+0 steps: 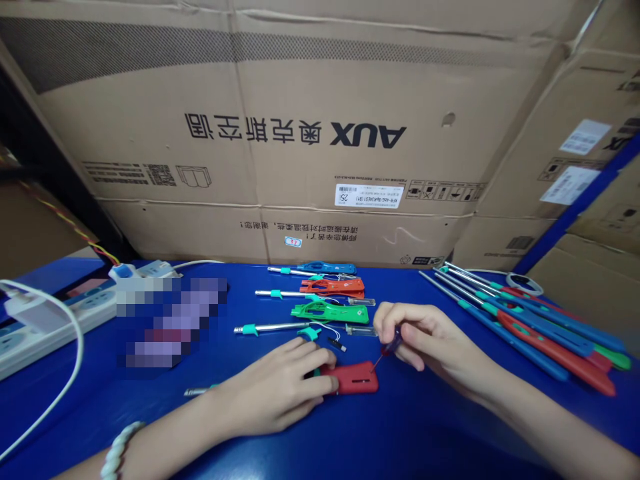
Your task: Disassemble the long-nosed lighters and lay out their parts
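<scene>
My left hand (277,390) presses down on a red lighter body (356,378) lying flat on the blue table (410,427); its metal nozzle tip (196,392) sticks out to the left under my wrist. My right hand (430,337) grips a small red-and-blue screwdriver (389,347), its tip touching the red body's upper right edge. Just beyond lie three opened lighters in a row: green (320,311), orange-red (333,287) and blue (325,269), each with a metal tube pointing left.
A bundle of long blue, red and green lighters (530,323) lies at the right. White power strips (45,320) with cables sit at the left, beside a blurred patch. Large cardboard boxes (300,133) wall off the back of the table.
</scene>
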A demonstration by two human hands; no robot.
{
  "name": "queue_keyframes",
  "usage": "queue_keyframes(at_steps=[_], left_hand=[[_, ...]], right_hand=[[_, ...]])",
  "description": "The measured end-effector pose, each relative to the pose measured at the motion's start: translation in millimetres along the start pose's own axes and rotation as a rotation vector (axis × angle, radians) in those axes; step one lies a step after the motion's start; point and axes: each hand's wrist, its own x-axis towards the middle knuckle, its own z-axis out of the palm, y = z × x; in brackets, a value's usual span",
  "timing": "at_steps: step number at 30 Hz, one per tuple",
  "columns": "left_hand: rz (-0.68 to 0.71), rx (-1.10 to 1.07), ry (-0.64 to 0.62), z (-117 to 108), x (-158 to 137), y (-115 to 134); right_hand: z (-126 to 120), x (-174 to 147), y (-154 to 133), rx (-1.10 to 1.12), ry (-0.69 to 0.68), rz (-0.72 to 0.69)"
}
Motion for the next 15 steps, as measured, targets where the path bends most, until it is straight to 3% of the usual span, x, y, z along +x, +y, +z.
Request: queue_keyframes(at_steps=[9,15], left_hand=[[-0.004,0.003,-0.018,-0.3,0.1,0.0],[-0.002,0.006,-0.026,-1.5,0.2,0.2]], right_hand=[[7.7,-0.7,-0.9,0.115,-0.079,0.009],[4.7,-0.1,-0.4,0.017,0.0,0.001]])
